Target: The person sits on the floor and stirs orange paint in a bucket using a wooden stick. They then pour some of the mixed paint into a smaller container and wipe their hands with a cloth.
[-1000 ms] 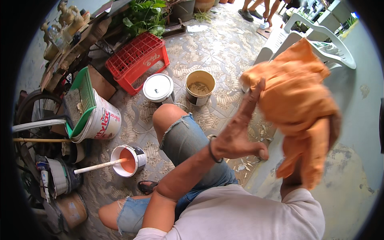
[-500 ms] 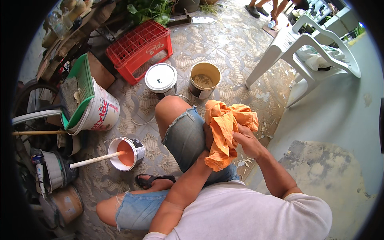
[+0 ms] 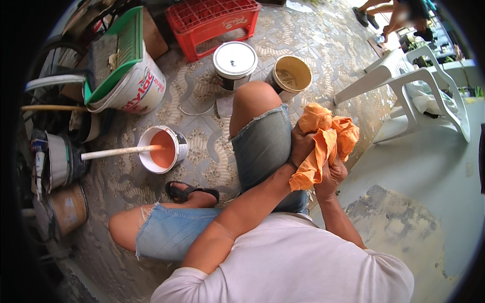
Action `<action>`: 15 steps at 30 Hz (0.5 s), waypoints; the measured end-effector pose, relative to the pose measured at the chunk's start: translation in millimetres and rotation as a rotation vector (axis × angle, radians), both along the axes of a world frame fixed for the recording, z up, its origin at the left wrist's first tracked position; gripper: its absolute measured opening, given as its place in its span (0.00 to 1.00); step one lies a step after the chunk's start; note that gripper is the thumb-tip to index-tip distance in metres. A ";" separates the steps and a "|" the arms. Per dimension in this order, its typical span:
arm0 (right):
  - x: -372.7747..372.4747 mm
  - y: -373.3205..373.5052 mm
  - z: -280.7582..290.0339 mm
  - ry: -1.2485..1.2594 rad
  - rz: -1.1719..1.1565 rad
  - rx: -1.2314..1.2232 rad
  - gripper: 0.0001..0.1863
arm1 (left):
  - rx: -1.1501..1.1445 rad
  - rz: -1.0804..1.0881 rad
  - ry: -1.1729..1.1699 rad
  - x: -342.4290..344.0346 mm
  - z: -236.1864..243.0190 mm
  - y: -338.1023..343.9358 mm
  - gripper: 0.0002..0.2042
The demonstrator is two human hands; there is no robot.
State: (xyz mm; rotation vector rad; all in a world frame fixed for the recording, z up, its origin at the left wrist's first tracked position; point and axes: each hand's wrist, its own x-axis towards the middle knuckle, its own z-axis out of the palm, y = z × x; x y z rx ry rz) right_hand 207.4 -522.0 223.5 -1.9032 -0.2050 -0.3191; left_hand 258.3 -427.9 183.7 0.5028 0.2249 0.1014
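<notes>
A bunched orange cloth (image 3: 326,146) is gripped in both fists above my raised knee. My left hand (image 3: 301,145) closes around its left side. Lower and to the right, my right hand (image 3: 332,175) clasps it, fingers partly hidden by the folds. One end of the cloth hangs down between my wrists. To the left of my legs, a white bucket (image 3: 182,151) holds orange paint (image 3: 162,150), and a pale stick (image 3: 121,152) leans out of it over the rim.
Ahead of my knee stand a lidded can (image 3: 235,59) and an open can (image 3: 292,76), with a red crate (image 3: 212,25) behind. A large white bucket (image 3: 144,91) carries a green tray (image 3: 132,48). At right is a white plastic chair (image 3: 399,76); another person (image 3: 399,20) bends far off.
The view has swung, so the floor items sit higher in the picture and the cloth farther right. My left fist now shows more, and my right hand has turned upright under the cloth.
</notes>
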 end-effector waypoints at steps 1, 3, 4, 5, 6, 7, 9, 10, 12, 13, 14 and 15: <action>-2.1 -9.0 -0.2 -0.047 0.029 -0.128 0.13 | -0.050 -0.035 0.021 -2.6 8.6 -1.7 0.16; -6.6 -32.6 -0.2 -0.146 0.132 -0.342 0.13 | -0.049 0.039 -0.052 0.0 -0.9 -3.2 0.16; -7.3 -30.2 15.2 -0.266 0.184 -0.391 0.12 | -0.059 0.068 -0.073 5.7 -5.9 -3.9 0.17; -7.6 -28.5 35.9 -0.383 0.241 -0.430 0.11 | -0.066 0.102 -0.086 12.4 -11.8 -5.9 0.18; -6.8 -44.7 41.4 -0.394 0.232 -0.499 0.14 | 0.046 0.155 -0.088 20.1 -19.3 -5.9 0.19; -1.8 -64.3 43.8 -0.420 0.208 -0.576 0.17 | 0.154 0.192 -0.100 31.5 -26.2 -12.1 0.19; 14.7 -66.2 28.2 -0.008 0.270 -0.135 0.22 | 0.011 0.210 -0.127 44.4 -53.3 -25.9 0.28; 24.1 -74.0 19.0 0.184 0.236 0.077 0.25 | 0.017 0.191 -0.165 40.0 -52.4 -33.5 0.31; 37.0 -99.2 -9.8 0.355 0.231 -0.112 0.29 | 0.024 0.150 -0.245 28.4 -30.6 -45.6 0.38; 41.1 -122.6 -24.0 0.372 0.251 -0.360 0.31 | 0.205 0.030 -0.095 20.9 -7.9 -29.8 0.39; 43.4 -145.3 -30.8 0.344 0.304 -0.684 0.33 | 0.387 -0.117 0.030 13.2 17.1 -11.7 0.40; 47.7 -156.1 -34.9 0.280 0.419 -1.011 0.35 | 0.366 -0.139 0.040 7.7 18.1 -3.8 0.38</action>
